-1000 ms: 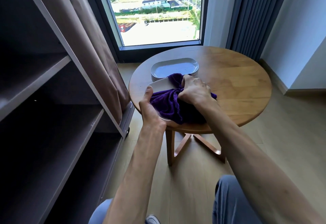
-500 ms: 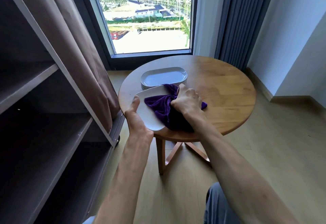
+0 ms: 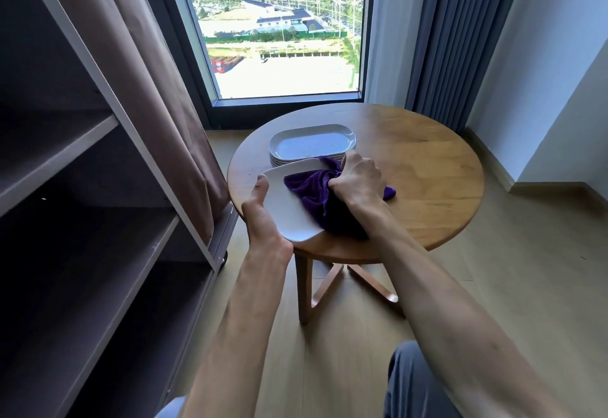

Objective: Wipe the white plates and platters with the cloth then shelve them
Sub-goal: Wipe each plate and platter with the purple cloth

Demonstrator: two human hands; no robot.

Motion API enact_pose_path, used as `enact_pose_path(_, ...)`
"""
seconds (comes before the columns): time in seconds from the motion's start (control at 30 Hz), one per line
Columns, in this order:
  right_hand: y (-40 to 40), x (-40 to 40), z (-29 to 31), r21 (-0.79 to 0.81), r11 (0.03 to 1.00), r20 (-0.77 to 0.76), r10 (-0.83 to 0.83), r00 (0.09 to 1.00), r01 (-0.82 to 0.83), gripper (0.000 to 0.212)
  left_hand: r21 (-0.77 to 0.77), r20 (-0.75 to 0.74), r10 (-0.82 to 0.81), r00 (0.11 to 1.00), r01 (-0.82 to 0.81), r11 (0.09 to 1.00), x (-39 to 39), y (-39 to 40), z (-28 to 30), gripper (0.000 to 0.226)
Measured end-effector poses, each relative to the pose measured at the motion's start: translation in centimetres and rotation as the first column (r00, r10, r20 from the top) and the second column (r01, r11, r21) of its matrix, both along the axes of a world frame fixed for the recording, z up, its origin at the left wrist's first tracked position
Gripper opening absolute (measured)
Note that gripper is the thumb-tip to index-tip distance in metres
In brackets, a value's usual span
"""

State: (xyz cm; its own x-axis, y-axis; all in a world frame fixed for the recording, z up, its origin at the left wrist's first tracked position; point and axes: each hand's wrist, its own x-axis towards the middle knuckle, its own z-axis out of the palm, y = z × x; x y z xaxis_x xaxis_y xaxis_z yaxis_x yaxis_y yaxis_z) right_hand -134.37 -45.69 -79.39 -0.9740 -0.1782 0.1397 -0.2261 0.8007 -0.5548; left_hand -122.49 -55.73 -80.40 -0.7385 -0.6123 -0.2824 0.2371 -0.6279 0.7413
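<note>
A white platter is tilted up over the near left edge of the round wooden table. My left hand grips its left rim, thumb on top. A bunched purple cloth lies on the platter's face, and my right hand grips it from above. Behind them a stack of several white oblong platters rests on the table. The platter's right half is hidden under the cloth.
A dark shelving unit with bare shelves fills the left side, a brown curtain hanging at its front corner. A window and grey drapes stand behind the table. Wooden floor surrounds the table; my knees show at the bottom.
The cloth and my right hand have shifted toward the platter's right side, uncovering more white on the left. The camera has tilted up, so the table sits lower in view.
</note>
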Motion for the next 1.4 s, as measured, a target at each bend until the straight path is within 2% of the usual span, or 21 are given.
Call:
enact_pose_path(0.13,-0.7,-0.6,1.5,-0.063,0.998,-0.151,-0.030,0.988,0.020,0.032,-0.009,-0.022,-0.062,0.998,0.061,0.998,0.0,0.3,-0.2,0.043)
enact_pose_path(0.27,-1.8,0.1,3.5,-0.098,0.994,-0.262,0.021,0.965,-0.048,0.029,-0.036,-0.079,-0.101,0.992,0.099,0.994,-0.2,0.3,-0.1,0.047)
enact_pose_path(0.37,-3.0,2.0,4.6,-0.113,0.973,-0.230,0.171,0.958,-0.200,0.028,-0.040,-0.187,-0.114,0.976,0.108,0.993,-0.6,0.5,0.4,0.048)
enact_pose_path(0.5,-5.2,4.5,5.5,0.047,0.897,-0.136,0.442,0.887,-0.440,0.028,0.082,-0.228,-0.104,0.968,0.125,0.989,-0.8,0.5,0.5,0.059)
enact_pose_path(0.6,-5.3,4.7,5.6,0.030,0.881,-0.017,0.473,0.881,-0.472,0.022,0.097,-0.228,-0.070,0.971,0.095,0.991,-0.6,-0.7,0.9,0.056)
enact_pose_path(0.67,-5.0,4.9,5.1,0.086,0.879,0.022,0.469,0.883,-0.469,0.022,0.090,-0.200,-0.040,0.979,0.059,0.994,-0.4,-1.2,1.1,0.052)
enact_pose_path(0.8,-4.2,4.7,3.6,0.197,0.896,0.074,0.391,0.917,-0.398,0.029,0.073,-0.141,0.004,0.990,0.006,0.997,0.0,-1.9,0.9,0.047)
enact_pose_path(0.9,-2.2,3.6,2.1,0.087,0.962,0.028,0.257,0.966,-0.258,0.034,0.066,-0.124,0.015,0.992,-0.007,0.998,0.6,-2.2,1.4,0.042)
enact_pose_path(1.0,-0.5,2.0,1.0,0.052,0.992,-0.059,0.120,0.991,-0.117,0.038,-0.012,-0.107,-0.001,0.994,-0.001,1.000,1.0,-1.5,1.4,0.047)
enact_pose_path(1.1,0.6,0.3,0.9,0.010,1.000,-0.060,0.021,0.998,-0.021,0.029,-0.061,-0.086,0.016,0.996,-0.021,0.998,1.0,-0.3,1.4,0.040)
enact_pose_path(1.17,1.3,-0.7,1.1,-0.007,0.999,-0.128,-0.054,0.990,0.054,0.025,-0.010,-0.075,0.067,0.995,-0.068,0.998,1.2,-0.5,1.8,0.029)
enact_pose_path(1.27,2.6,-2.2,2.0,-0.182,0.968,-0.224,-0.214,0.951,0.175,0.029,0.127,-0.119,0.154,0.981,-0.138,0.982,1.4,-1.8,2.0,0.030)
enact_pose_path(1.33,3.2,-2.6,3.1,-0.372,0.906,-0.156,-0.275,0.949,0.202,0.025,0.169,-0.124,0.210,0.970,-0.188,0.967,1.1,-2.0,2.0,0.035)
enact_pose_path(1.4,2.8,-1.7,4.4,-0.516,0.838,-0.041,-0.233,0.972,0.179,0.020,0.179,-0.107,0.265,0.958,-0.244,0.953,0.5,-1.4,1.8,0.033)
